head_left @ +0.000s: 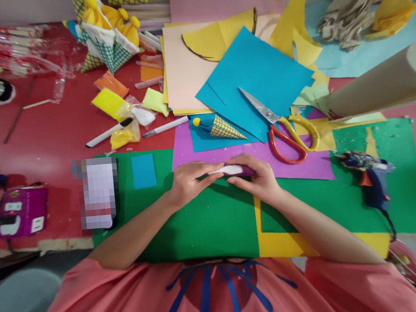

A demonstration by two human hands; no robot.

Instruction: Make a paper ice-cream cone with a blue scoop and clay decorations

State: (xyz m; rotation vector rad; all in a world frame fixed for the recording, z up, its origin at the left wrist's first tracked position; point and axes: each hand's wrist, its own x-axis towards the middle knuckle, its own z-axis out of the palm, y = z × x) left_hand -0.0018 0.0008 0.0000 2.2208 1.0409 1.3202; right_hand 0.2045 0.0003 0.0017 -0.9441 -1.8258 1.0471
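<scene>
Between my two hands, in the middle of the head view, is a long white lump of modelling clay (233, 169). My left hand (189, 182) pinches its left end between thumb and fingers. My right hand (259, 175) is curled round its right end, thumb below and fingers above, partly hiding it. Both hands are just above green sheets (199, 220) and a purple sheet (303, 167). Just beyond them lies a small paper cone (225, 127) in yellow and blue check with a yellow ball at its wide end.
Scissors (270, 116) with red and yellow handles lie on blue paper (251, 69). A glue gun (376, 180) rests at the right. Pens (109, 132), clay packets (111, 105) and finished cones (110, 33) are at the back left. A phone-like object (100, 192) is blurred out.
</scene>
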